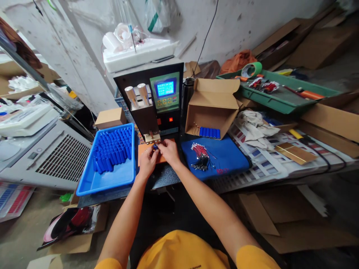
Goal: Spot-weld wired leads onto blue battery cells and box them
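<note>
Holding a small blue cell (155,147) under the welder (153,101) at frame center, the left hand (147,161) and right hand (168,150) pinched it together. It looked hard, smooth, light and slippery; gripping its round sides seemed best.

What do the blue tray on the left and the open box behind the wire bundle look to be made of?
Blue tray: likely moulded plastic, its smooth rim catching a slight sheen. Open box: corrugated cardboard, matte brown with folded flaps. Blue cells inside it look film-wrapped; material unclear.
</note>
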### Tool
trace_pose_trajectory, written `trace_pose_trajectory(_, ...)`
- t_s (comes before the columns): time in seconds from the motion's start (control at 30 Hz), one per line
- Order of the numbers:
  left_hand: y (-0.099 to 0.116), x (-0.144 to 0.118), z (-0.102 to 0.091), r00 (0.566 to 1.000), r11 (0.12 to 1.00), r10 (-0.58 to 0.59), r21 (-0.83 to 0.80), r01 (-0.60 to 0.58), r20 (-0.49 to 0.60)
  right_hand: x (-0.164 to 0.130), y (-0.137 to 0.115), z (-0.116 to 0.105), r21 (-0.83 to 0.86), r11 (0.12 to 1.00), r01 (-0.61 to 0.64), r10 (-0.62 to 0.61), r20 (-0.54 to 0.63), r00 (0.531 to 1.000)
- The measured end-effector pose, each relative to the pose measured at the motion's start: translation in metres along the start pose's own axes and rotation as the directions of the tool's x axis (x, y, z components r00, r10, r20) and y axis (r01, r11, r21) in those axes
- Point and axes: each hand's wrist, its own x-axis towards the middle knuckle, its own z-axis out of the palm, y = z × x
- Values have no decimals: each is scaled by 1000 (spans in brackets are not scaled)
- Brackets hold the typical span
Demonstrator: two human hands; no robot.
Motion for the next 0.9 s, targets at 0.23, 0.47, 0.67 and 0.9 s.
trace_pose_trajectory(0.23, -2, 1, 1, 1000, 1000, 1, -30, 0, 9, 0, -4, 1, -17, 1000, 17, -17, -32, 999)
trace_pose_trajectory(0.47, -1, 1, 0, 1000, 999, -10, -35, 10, 10, 0, -4, 0, -33, 999, 27, -28, -29, 999)
trace_pose_trajectory(0.67, 2, 0, 0, 1000, 999, -16, -33, 16, 6, 2, 2, 2, -58, 998, 29, -31, -35, 999)
trace_pose_trajectory(0.9, 3, 0, -1, 1000, 999, -25, -27, 26, 12, 1, 3, 2, -92, 996, 21, -25, -36, 999)
